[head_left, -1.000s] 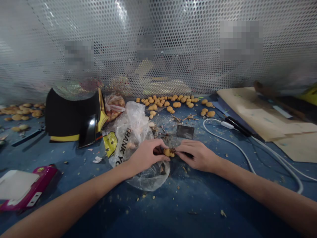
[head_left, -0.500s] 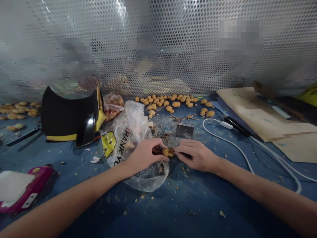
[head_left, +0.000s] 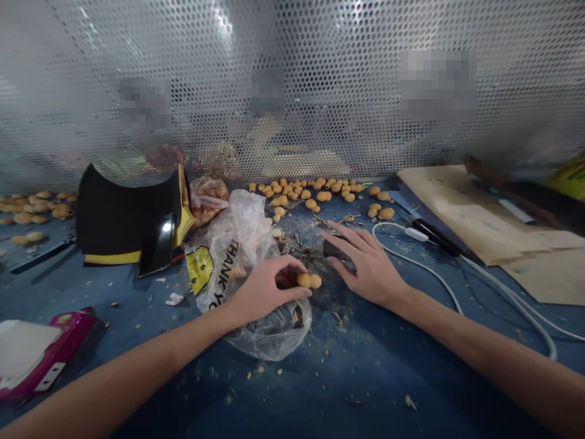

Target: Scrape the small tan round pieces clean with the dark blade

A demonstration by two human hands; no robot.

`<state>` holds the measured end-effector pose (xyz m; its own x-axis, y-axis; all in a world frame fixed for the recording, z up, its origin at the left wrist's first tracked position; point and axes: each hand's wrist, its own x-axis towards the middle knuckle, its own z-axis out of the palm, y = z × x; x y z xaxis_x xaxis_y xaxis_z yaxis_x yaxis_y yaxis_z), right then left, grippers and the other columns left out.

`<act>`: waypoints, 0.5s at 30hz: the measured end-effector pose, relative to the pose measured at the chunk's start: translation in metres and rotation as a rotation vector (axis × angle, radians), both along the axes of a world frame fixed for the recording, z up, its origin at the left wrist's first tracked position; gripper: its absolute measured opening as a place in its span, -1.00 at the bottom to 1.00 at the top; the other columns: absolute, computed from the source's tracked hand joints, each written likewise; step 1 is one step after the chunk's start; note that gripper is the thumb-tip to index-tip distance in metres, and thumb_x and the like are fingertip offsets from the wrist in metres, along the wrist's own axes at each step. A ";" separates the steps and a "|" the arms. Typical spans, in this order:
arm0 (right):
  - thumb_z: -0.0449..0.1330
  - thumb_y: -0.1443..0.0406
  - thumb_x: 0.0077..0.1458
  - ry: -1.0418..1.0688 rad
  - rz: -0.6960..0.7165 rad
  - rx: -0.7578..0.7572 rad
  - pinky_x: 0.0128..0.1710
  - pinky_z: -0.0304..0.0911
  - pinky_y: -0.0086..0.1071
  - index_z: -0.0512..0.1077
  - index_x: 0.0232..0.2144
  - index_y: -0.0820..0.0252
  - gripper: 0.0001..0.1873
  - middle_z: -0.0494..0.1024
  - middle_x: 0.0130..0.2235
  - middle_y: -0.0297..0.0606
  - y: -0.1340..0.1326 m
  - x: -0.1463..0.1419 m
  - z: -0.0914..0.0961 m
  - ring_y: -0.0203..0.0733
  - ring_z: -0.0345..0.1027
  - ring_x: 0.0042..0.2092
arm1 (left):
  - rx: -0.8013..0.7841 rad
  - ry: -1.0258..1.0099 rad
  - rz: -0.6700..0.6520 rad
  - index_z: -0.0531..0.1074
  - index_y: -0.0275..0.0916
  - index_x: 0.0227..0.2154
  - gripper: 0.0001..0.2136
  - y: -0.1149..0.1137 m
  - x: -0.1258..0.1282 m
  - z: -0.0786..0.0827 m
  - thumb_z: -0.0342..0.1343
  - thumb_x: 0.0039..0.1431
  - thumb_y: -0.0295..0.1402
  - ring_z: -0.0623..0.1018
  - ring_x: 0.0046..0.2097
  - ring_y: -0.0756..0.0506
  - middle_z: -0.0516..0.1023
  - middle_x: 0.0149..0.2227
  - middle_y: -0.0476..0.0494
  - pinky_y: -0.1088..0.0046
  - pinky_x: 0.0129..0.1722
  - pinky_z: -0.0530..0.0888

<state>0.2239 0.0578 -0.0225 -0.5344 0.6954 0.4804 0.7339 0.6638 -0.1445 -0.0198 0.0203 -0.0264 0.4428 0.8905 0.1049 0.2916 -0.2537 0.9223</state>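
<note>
A small two-lobed tan gourd [head_left: 309, 280] sits between the thumb and fingertips of my left hand [head_left: 269, 286], its rounded end facing right. Beneath that hand lies a crumpled clear plastic bag [head_left: 274, 335] printed with black letters and a yellow face. My right hand [head_left: 368, 262] is apart from the gourd, fingers spread and nothing visible in them. Its fingers reach over a small dark rectangular piece [head_left: 336, 249], partly hidden by them; whether they touch it I cannot tell.
Several more gourds [head_left: 320, 196] lie along the perforated metal screen [head_left: 292, 134]. A black and yellow curved piece [head_left: 128, 207] and a phone-like dark slab [head_left: 156, 244] stand left. A magenta device [head_left: 68, 335] is nearer. Right are a white cable [head_left: 423, 263], black pen-like tool [head_left: 436, 236] and cardboard [head_left: 452, 207].
My right hand has come off the gourd and moved up and away, opening its fingers over the dark piece. The gourd's dark, dirty-looking end no longer shows. My left hand stays in place.
</note>
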 end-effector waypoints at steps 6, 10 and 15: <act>0.12 0.22 0.21 -0.084 -0.112 -0.048 0.16 0.14 0.05 0.21 0.22 0.09 -0.46 0.35 0.22 -0.17 0.005 0.005 -0.009 0.09 0.19 0.21 | 0.005 -0.043 0.075 0.39 -0.20 -0.07 -0.72 -0.001 -0.002 0.004 0.16 0.18 -0.25 0.56 -0.14 -0.09 0.55 -0.13 -0.15 0.32 -0.11 0.54; 0.15 0.24 0.18 -0.014 -0.138 -0.098 0.12 0.19 0.03 0.21 0.20 0.07 -0.46 0.47 0.10 -0.17 0.008 0.005 -0.010 0.07 0.29 0.13 | -0.020 -0.031 0.095 0.40 -0.19 -0.06 -0.70 0.000 -0.003 0.006 0.15 0.19 -0.19 0.56 -0.16 -0.10 0.55 -0.15 -0.15 0.35 -0.17 0.55; 0.24 0.21 0.08 0.102 -0.199 -0.157 0.07 0.23 0.04 0.20 0.20 0.10 -0.35 0.49 0.02 -0.13 0.011 0.009 -0.010 0.10 0.35 0.05 | -0.016 -0.052 0.123 0.40 -0.21 -0.10 -0.71 0.001 -0.003 0.003 0.15 0.19 -0.18 0.56 -0.19 -0.10 0.55 -0.20 -0.15 0.34 -0.17 0.54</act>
